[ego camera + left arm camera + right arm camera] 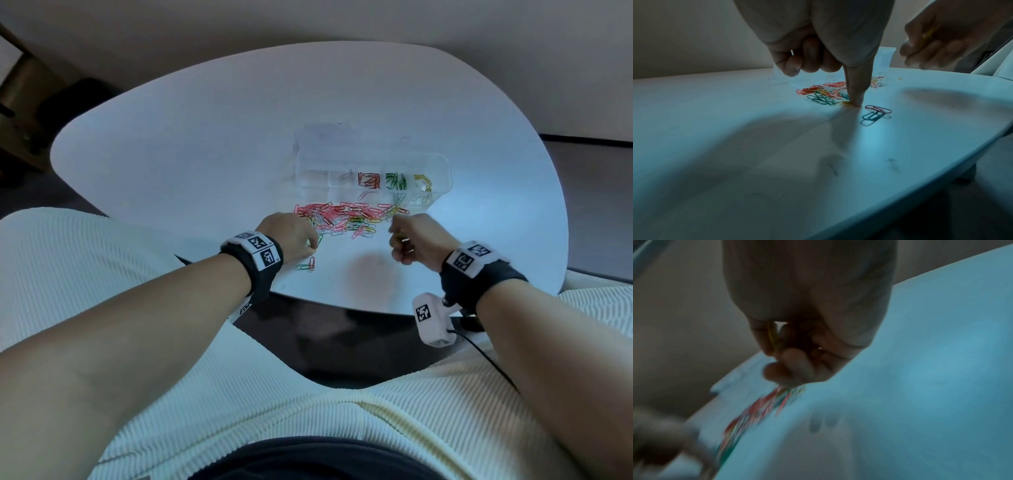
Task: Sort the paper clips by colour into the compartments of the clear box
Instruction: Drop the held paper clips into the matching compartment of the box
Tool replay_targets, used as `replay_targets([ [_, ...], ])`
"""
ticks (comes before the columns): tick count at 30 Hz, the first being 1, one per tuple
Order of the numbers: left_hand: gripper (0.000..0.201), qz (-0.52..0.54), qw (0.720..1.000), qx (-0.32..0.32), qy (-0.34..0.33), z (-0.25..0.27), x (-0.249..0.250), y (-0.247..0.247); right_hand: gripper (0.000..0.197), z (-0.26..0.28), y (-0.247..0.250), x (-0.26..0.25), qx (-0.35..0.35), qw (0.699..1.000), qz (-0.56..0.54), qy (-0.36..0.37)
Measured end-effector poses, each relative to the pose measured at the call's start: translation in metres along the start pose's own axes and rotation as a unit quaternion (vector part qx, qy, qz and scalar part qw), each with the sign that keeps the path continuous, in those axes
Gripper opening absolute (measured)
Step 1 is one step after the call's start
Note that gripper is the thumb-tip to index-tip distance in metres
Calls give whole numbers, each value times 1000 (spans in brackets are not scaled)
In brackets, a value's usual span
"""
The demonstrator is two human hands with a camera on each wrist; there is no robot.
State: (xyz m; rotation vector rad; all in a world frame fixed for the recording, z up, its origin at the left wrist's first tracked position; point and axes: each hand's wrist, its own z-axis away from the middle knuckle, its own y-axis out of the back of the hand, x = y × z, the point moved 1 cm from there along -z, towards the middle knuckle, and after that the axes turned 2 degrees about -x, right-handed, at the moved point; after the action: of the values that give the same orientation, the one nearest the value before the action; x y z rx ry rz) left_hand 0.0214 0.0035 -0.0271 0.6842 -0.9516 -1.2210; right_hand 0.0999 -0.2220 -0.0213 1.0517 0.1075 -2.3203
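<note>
- Plain beige wall stands behind a rounded white worktop (171, 164), its near edge curving just under both wrists.
- Far and right of centre sits the clear box (442, 164), lid thrown back; red clips (369, 180), green clips (395, 181) and yellow clips (423, 180) already fill three compartments, while the left ones look nearly bare.
- Just near of the box lies the mixed pile (346, 219), mostly pink.
- The left hand (291, 236) has one straight finger (856, 91) pressing a yellow clip (845, 102) at the pile's near edge, the other fingers curled under and holding nothing.
- The right hand (416, 240) is lifted, fingers bunched; the blurred wrist view suggests it pinches a yellow paper clip (771, 335).
- To do this well, I'd say drag the pinned clip clear of the green ones beside it before lifting.
- A red clip and a green clip (873, 117) lie loose close to the near edge; any drag towards the body risks sweeping them off.
- Open worktop to the left gives room to spread the pile.
</note>
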Motion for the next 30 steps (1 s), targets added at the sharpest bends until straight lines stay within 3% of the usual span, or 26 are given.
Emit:
replay_targets([
  [3,20,-26,1000,5,-14,0,4,0,21,-2,22,-9,34,984,-172,37],
  [7,18,-20,1000,2,-16,-1,5,-2,30,-5,40,-16,66,961,-253,89],
  [9,17,-2,1000,3,-16,-2,4,0,27,-8,45,-16,92,971,-194,102],
  [11,17,37,999,20,-12,-2,4,5,21,-9,46,-16,137,984,33,112],
  [13,15,98,994,50,-4,-2,6,12,14,-12,47,-9,185,939,272,97],
  [14,13,143,987,66,1,-2,8,16,13,-15,48,-4,195,922,326,81],
  [16,7,248,964,95,17,-1,12,23,14,-21,50,7,197,915,348,48],
  [19,16,363,925,104,40,-1,16,33,15,-26,50,17,196,919,343,24],
  [21,24,440,893,89,35,-1,17,38,11,-27,48,16,213,916,339,18],
  [24,20,547,836,42,16,1,20,44,10,-25,41,14,212,903,373,5],
  [27,34,565,825,19,18,1,28,43,15,-23,32,15,178,890,419,-34],
  [28,39,564,825,11,21,0,32,43,20,-23,29,15,154,901,404,-43],
  [30,43,579,815,-17,23,-1,41,43,23,-20,23,9,94,956,274,-50],
])
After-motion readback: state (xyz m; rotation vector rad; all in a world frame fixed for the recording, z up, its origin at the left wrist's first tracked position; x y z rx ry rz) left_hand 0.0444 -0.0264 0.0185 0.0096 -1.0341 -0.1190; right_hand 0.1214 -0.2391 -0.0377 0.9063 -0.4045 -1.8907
